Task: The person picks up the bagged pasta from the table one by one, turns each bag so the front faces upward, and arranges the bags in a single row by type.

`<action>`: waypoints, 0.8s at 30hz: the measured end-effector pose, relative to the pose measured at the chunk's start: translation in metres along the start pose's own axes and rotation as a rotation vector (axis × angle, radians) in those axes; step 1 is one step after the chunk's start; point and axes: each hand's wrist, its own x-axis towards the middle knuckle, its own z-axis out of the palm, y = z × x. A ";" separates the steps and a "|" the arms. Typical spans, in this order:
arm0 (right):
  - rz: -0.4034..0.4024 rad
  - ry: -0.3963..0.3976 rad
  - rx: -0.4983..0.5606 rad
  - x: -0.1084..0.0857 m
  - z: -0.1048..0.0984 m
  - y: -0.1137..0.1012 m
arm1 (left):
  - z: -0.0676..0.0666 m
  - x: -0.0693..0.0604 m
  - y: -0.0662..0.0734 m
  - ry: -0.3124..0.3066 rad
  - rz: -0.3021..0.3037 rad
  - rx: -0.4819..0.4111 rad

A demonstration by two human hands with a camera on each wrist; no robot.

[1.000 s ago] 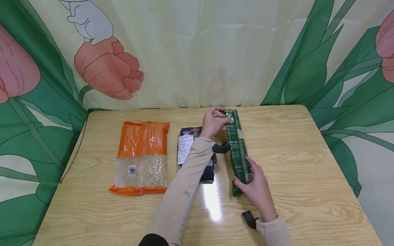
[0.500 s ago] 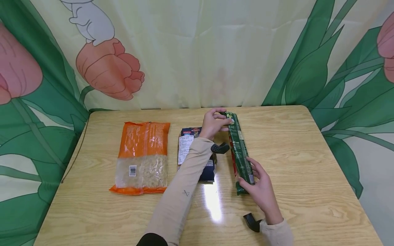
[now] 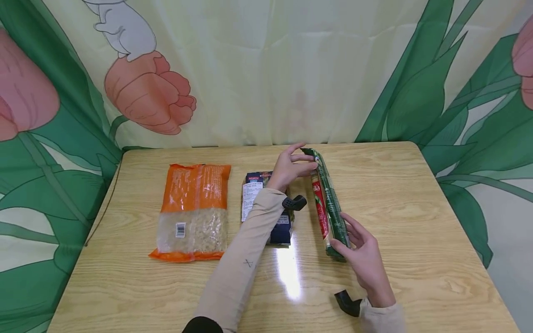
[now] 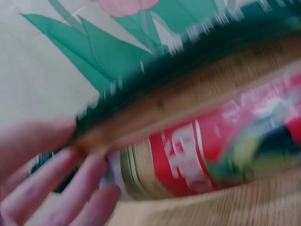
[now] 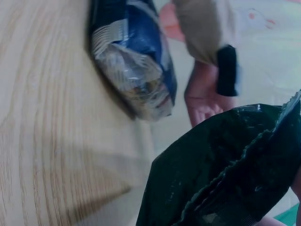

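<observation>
A long green packet (image 3: 331,203) with a red label (image 3: 319,203) on one side is tilted on its edge at the right of the table's middle. My left hand (image 3: 289,170) holds its far end, thumb on one side and fingers on the other, as the left wrist view shows with the packet's red face (image 4: 188,155). At the near end, my right hand (image 3: 366,259) grips the packet between thumb and fingers. The right wrist view has the packet's crimped end (image 5: 207,165) up close, hiding most of that hand.
Left of the packet lies a navy bag (image 3: 251,201) with a white label, partly covered by my left forearm. Farther left, an orange bag (image 3: 195,189) with a clear lower half lies flat on the wooden table (image 3: 125,286). A printed curtain (image 3: 266,92) hangs behind the table's far edge.
The green packet has rolled to the right, so its red face now shows. Its near end has shifted right along with my right hand. The other bags stay put.
</observation>
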 end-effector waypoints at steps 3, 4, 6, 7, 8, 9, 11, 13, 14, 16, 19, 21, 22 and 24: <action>-0.017 0.003 0.075 -0.002 -0.004 0.002 | -0.001 -0.001 -0.001 -0.057 0.055 0.028; -0.021 0.004 0.100 -0.003 -0.005 0.002 | -0.001 -0.001 -0.002 -0.071 0.072 0.031; -0.027 -0.005 0.158 -0.003 -0.005 0.003 | -0.001 -0.002 -0.003 -0.082 0.098 0.029; -0.029 -0.011 0.183 -0.003 -0.005 0.004 | -0.002 -0.003 -0.003 -0.081 0.105 0.024; -0.029 -0.018 0.205 -0.003 -0.005 0.004 | -0.002 -0.003 -0.004 -0.078 0.111 0.019; -0.029 -0.024 0.224 -0.003 -0.005 0.004 | -0.003 -0.004 -0.005 -0.068 0.119 0.015; -0.035 -0.037 0.248 -0.003 -0.005 0.004 | -0.004 -0.007 -0.005 -0.050 0.124 -0.004; -0.043 -0.047 0.263 -0.003 -0.004 0.004 | -0.006 -0.009 -0.006 -0.026 0.137 -0.004; -0.049 -0.053 0.271 -0.002 -0.004 0.004 | -0.006 -0.009 -0.007 -0.012 0.142 -0.001; -0.058 -0.062 0.286 -0.002 -0.003 0.003 | -0.007 -0.011 -0.009 0.005 0.141 0.013; -0.067 -0.071 0.305 -0.001 -0.002 0.003 | -0.007 -0.012 -0.012 0.013 0.111 0.050; -0.067 -0.075 0.316 -0.001 -0.002 0.003 | -0.007 -0.014 -0.013 0.004 0.084 0.063; -0.068 -0.080 0.324 -0.001 -0.002 0.003 | -0.006 -0.015 -0.013 -0.001 0.072 0.070; -0.069 -0.091 0.345 -0.001 -0.002 0.004 | -0.005 -0.016 -0.015 -0.010 0.052 0.065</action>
